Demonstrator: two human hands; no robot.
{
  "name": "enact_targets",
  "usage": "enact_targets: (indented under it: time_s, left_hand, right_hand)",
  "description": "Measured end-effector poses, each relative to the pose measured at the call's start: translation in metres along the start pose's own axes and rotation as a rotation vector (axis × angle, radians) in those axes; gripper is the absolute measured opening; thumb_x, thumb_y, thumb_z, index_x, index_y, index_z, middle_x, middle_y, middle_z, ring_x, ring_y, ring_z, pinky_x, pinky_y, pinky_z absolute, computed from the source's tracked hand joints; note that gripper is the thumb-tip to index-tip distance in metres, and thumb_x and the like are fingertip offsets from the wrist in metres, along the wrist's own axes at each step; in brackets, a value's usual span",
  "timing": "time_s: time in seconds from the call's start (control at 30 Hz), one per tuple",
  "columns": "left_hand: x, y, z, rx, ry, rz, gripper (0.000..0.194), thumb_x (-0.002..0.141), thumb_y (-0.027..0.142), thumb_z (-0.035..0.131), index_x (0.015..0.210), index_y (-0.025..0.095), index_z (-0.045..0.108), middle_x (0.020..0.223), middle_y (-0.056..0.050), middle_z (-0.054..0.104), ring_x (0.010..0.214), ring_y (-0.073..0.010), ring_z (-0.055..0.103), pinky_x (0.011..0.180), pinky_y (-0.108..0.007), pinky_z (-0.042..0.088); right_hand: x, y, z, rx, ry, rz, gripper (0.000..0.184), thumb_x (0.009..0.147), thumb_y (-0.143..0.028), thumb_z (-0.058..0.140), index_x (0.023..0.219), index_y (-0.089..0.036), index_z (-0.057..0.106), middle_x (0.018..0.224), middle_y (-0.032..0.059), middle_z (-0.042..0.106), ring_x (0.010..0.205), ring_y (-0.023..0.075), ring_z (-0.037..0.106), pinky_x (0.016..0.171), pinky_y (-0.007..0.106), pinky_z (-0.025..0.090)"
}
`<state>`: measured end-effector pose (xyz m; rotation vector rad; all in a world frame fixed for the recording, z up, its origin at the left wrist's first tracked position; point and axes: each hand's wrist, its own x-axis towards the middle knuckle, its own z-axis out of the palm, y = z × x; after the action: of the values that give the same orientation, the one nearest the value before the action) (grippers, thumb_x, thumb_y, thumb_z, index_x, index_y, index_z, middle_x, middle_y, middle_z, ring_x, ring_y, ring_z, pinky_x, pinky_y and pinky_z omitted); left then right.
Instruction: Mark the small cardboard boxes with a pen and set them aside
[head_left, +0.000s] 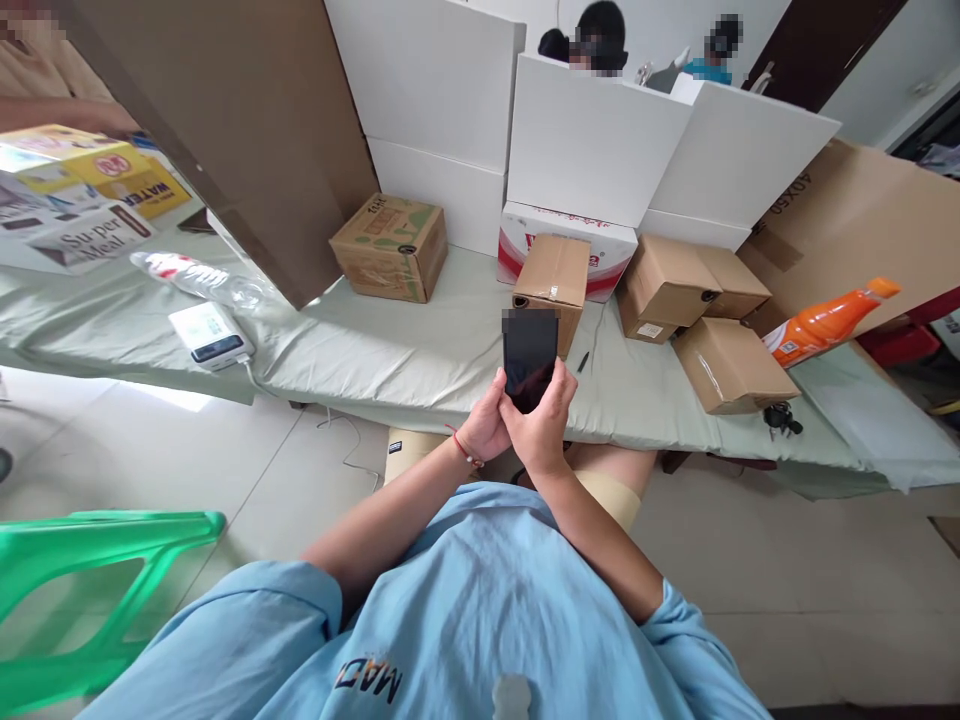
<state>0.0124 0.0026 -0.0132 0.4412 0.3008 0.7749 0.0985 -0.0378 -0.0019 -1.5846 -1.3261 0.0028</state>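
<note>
While in two hands [484, 425] [541, 418], one phone [530, 358]

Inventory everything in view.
Phone: 1, black, between hands
Cartons: 5+, brown, on table
Printed carton: 1, white/red, rear middle
Orange bottle: 1, orange, right
Clear bottle: 1, transparent, left
Corded device: 1, white, left
Keys: 1 bunch, dark, right
Slim object: 1, dark, beside phone
Packages: several, yellow/white, far left
Panels: several, white, rear
Divider: 1, brown, left
Cardboard sheet: 1, brown, right
Stool: 1, green, lower left
Cloth: 1, pale green, table
Co-workers: 3+, partial, background
Left hand: 1, bare, centre
Right hand: 1, bare, centre
</note>
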Motion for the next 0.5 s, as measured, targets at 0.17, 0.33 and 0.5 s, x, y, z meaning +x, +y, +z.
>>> enact_targets:
  time_s: [0.17, 0.33, 0.5]
  left_hand:
    - [0.009, 0.027, -0.003, -0.001, -0.066, -0.028, 0.07, 0.108, 0.066, 0.047, 0.156, 0.017, 0.06, 0.148, -0.013, 0.072, 0.15, -0.0343, 0.058, 0.132, -0.048, 0.038]
    - [0.009, 0.033, -0.005, 0.004, -0.071, 0.012, 0.068, 0.106, 0.064, 0.055, 0.152, 0.014, 0.064, 0.143, -0.015, 0.075, 0.146, -0.0337, 0.062, 0.132, -0.046, 0.038]
    - [0.009, 0.031, -0.01, 0.001, -0.071, 0.007, 0.066, 0.106, 0.065, 0.055, 0.148, 0.016, 0.066, 0.14, -0.013, 0.076, 0.144, -0.0329, 0.064, 0.132, -0.045, 0.038]
  right_hand:
    - [0.01, -0.02, 0.013, -0.022, 0.062, -0.037, 0.094, 0.095, -0.039, 0.071, 0.168, -0.015, 0.016, 0.155, 0.0287, 0.04, 0.151, 0.0412, 0.044, 0.119, 0.061, 0.049]
    - [0.008, -0.022, 0.02, -0.027, 0.044, -0.03, 0.099, 0.095, -0.039, 0.071, 0.169, -0.015, 0.011, 0.157, 0.0304, 0.038, 0.153, 0.0437, 0.043, 0.118, 0.064, 0.049]
    - [0.008, -0.019, 0.023, -0.034, 0.042, -0.029, 0.099, 0.094, -0.039, 0.072, 0.169, -0.016, 0.012, 0.156, 0.0302, 0.039, 0.152, 0.0436, 0.044, 0.118, 0.065, 0.049]
